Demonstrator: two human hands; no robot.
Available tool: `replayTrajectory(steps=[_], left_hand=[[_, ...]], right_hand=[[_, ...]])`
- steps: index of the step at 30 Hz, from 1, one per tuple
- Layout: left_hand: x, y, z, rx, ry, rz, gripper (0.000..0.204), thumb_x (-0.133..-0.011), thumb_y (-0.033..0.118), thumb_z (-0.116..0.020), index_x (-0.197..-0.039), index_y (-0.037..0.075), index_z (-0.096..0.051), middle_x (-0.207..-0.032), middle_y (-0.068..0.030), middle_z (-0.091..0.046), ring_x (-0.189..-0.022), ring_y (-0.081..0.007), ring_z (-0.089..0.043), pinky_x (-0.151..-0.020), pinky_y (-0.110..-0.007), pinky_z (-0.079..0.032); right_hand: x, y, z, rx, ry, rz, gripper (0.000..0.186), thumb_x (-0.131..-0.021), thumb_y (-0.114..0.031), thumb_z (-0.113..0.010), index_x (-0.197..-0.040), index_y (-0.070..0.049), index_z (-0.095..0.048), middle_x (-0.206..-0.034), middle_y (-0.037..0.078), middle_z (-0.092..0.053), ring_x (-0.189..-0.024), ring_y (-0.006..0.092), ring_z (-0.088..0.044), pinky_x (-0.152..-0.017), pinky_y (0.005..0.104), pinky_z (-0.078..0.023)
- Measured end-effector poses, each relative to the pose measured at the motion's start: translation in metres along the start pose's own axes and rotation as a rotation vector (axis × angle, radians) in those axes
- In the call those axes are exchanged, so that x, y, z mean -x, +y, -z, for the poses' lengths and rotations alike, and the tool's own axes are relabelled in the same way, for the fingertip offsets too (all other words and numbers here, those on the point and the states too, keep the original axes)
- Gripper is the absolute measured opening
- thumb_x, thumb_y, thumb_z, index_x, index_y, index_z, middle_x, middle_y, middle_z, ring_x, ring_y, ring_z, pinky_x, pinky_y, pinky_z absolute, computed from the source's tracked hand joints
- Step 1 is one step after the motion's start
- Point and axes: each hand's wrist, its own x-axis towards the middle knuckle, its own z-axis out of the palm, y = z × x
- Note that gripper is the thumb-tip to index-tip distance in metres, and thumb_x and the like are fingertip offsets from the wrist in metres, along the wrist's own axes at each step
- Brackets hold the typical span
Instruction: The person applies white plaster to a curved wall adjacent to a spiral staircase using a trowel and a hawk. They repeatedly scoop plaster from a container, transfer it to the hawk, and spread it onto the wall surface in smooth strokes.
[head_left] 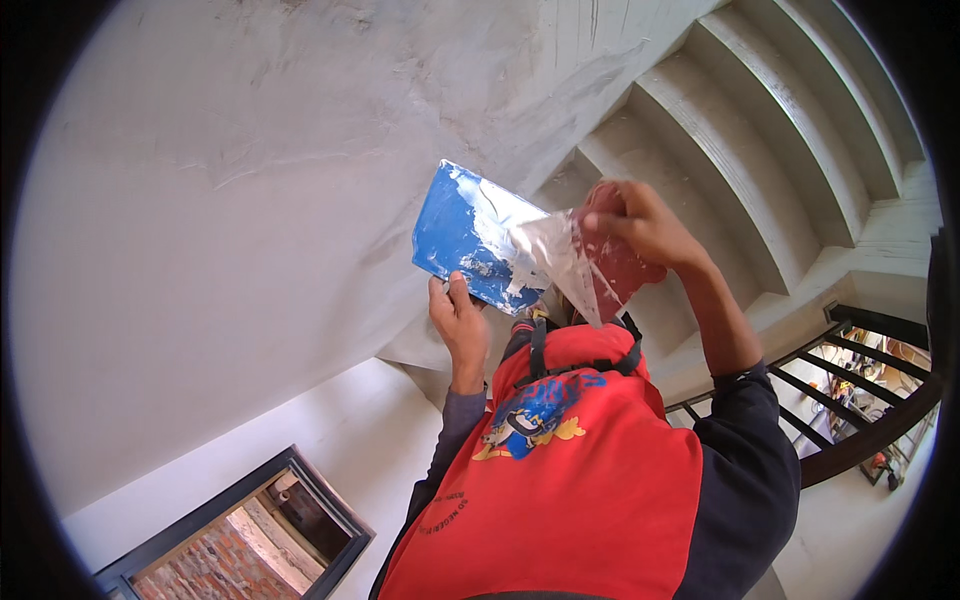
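Observation:
My left hand (461,328) is closed on the lower edge of a flat blue board (445,225), thumb on its face. White wet filler (492,215) covers the board's right half, with smears toward its lower corner. In my right hand (640,222) is a wide putty knife (617,272) with a dull red upper part and a pale, filler-smeared blade. The blade's left edge overlaps the board's right end; whether it presses on the board I cannot tell. My right fingers look slightly blurred.
A grey plastered wall (220,200) rises at left and ahead. Curving concrete steps (700,140) climb on the right. A dark railing (870,430) stands at lower right, with cluttered things seen through its bars. A dark-framed window (330,505) is at lower left, with brickwork beyond.

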Motion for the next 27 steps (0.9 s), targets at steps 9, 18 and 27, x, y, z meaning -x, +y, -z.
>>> replayTrajectory(steps=[9, 18, 27], left_hand=[[0.008, -0.019, 0.01, 0.071, 0.257, 0.087, 0.032, -0.099, 0.022, -0.044, -0.123, 0.0, -0.039, -0.111, -0.0139, -0.054, -0.093, -0.021, -0.059, -0.079, -0.034, -0.05], [0.02, -0.032, 0.041, 0.1, 0.461, 0.061, 0.039, -0.098, 0.021, -0.045, -0.128, -0.002, -0.036, -0.121, -0.0183, -0.05, -0.107, -0.0288, -0.055, -0.091, -0.04, -0.046], [0.016, -0.018, 0.045, 0.05, 0.427, 0.031, 0.041, -0.099, 0.021, -0.044, -0.129, -0.005, -0.033, -0.124, -0.0201, -0.047, -0.108, -0.0294, -0.054, -0.093, -0.041, -0.045]], right_hand=[[-0.078, 0.074, 0.04, -0.503, 0.535, -0.031, 0.017, -0.085, -0.016, -0.064, -0.093, 0.0, -0.064, -0.078, 0.003, -0.063, -0.064, 0.0094, -0.057, -0.059, 0.0254, -0.046], [-0.21, 0.1, -0.024, -0.18, 1.226, 0.025, 0.025, -0.085, -0.014, -0.055, -0.103, 0.0, -0.065, -0.073, 0.014, -0.066, -0.063, 0.0244, -0.063, -0.063, 0.0367, -0.048], [-0.182, 0.059, -0.049, -0.038, 1.019, 0.049, 0.028, -0.085, -0.016, -0.053, -0.109, -0.004, -0.062, -0.066, 0.016, -0.061, -0.058, 0.0304, -0.062, -0.061, 0.0407, -0.047]])
